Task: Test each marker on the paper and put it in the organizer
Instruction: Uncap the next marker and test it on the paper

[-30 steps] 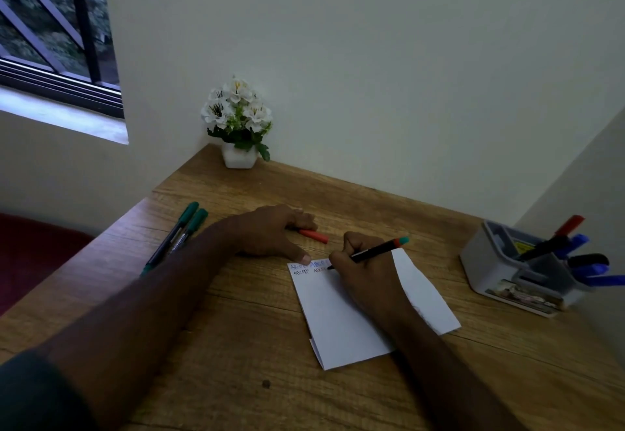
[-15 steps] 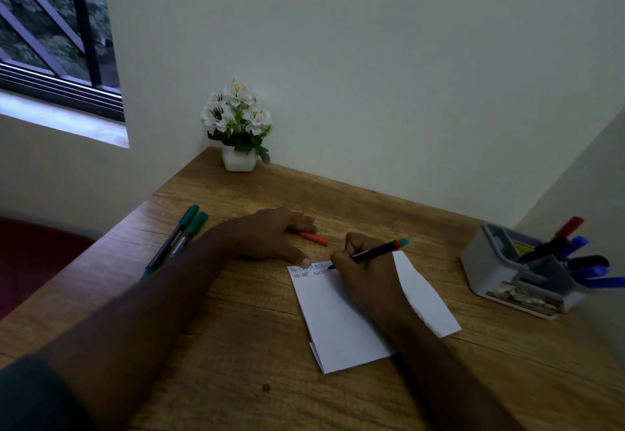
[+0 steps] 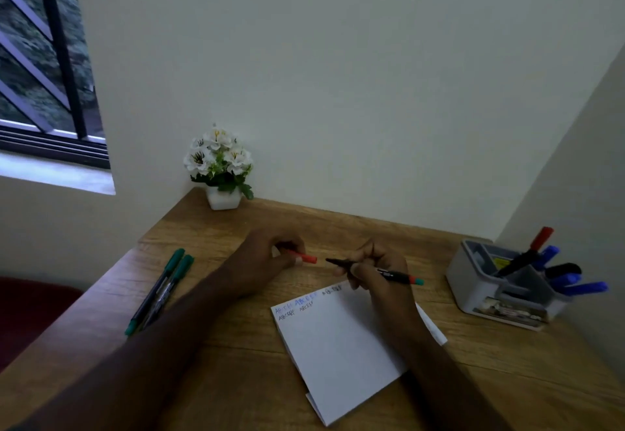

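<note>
From the head camera: gripped a black marker [image 3: 394,275] in the right hand [image 3: 375,271], with fingers curled round its middle, just past the top edge of the paper [image 3: 338,346] and seemingly lifted off it. Held it almost flat, with the long way running left to right, the bare tip to the left and the red-and-green back end poking out to the right. Pinched a red cap [image 3: 304,257] in the left hand [image 3: 267,258], with thumb and fingers closed on it and its free end aimed right, toward the tip. Kept a small gap between cap and tip, both on nearly one line. Looked like capping time, so probably needed only a short straight push together. Saw small letters along the top of the paper. Saw the organizer [image 3: 473,281] far to the right by the wall, with other markers inside, much nearer the right hand than the left. Saw two green markers [image 3: 165,288] side by side on the left part of the table [image 3: 220,380], well apart from the paper, likely not tested yet
</note>
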A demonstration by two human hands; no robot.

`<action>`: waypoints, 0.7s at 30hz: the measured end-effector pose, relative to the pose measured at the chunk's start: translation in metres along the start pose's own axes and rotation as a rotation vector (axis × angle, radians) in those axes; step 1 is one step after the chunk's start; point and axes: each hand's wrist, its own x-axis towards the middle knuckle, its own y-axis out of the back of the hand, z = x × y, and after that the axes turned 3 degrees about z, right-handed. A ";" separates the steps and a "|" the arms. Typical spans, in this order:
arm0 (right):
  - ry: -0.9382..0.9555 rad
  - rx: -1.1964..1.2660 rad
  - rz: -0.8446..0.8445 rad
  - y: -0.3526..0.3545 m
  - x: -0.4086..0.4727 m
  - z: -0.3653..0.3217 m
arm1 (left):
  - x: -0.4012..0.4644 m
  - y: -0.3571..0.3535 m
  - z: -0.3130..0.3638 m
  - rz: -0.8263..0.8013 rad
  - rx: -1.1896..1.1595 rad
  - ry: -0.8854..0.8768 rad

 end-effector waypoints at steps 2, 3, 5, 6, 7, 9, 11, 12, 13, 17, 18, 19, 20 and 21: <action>0.021 0.026 0.028 0.003 0.002 0.001 | 0.000 0.000 0.006 0.011 -0.060 -0.008; 0.036 0.027 0.035 0.004 0.002 0.001 | -0.001 -0.001 0.008 0.009 -0.086 -0.009; 0.054 0.028 0.058 0.005 0.002 0.003 | -0.002 -0.003 0.012 0.008 -0.142 0.012; 0.059 0.025 0.066 0.005 0.002 0.003 | -0.002 -0.003 0.012 0.006 -0.160 0.023; 0.066 0.025 0.068 0.005 0.001 0.003 | -0.002 -0.004 0.012 -0.001 -0.171 0.024; 0.081 0.034 0.066 0.005 0.001 0.003 | -0.002 -0.005 0.012 -0.019 -0.189 0.019; 0.080 0.026 0.069 0.004 0.002 0.006 | -0.002 -0.005 0.013 -0.031 -0.204 0.011; 0.079 0.017 0.069 0.004 0.002 0.008 | -0.002 -0.006 0.014 -0.038 -0.211 0.005; 0.077 0.010 0.068 0.005 0.003 0.009 | -0.001 -0.006 0.014 -0.045 -0.219 -0.001; 0.043 0.039 0.027 0.005 0.002 0.012 | -0.002 -0.008 0.017 -0.087 -0.247 -0.009; 0.024 0.068 0.002 0.004 0.002 0.011 | -0.003 -0.008 0.018 -0.099 -0.262 -0.012; 0.010 0.092 -0.027 0.003 0.002 0.011 | -0.004 -0.007 0.020 -0.110 -0.289 -0.013; 0.006 0.106 -0.061 0.003 0.002 0.010 | -0.004 -0.007 0.022 -0.118 -0.321 -0.010; 0.009 0.109 -0.087 0.003 0.002 0.009 | -0.005 -0.007 0.023 -0.126 -0.351 -0.002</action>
